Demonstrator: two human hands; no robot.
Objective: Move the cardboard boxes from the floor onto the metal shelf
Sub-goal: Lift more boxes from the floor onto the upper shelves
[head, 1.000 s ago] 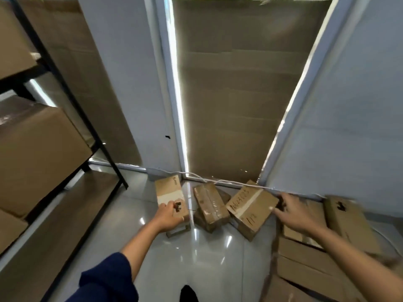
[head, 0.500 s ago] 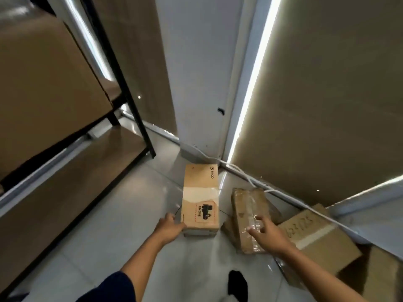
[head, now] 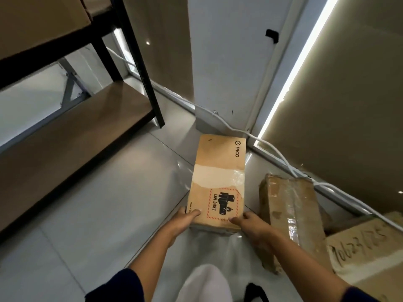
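On the floor, left hand and right hand grip the labelled box; next, lift it onto the metal shelf.

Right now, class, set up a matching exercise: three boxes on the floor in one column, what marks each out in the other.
Things:
1. printed box
2. taped box
3. handwritten box

States:
A. wrapped in clear tape, untouched
B. far right, numbers scrawled on it
C. gripped at its near end by both hands: left, right

Pairs: 1-C, 2-A, 3-B
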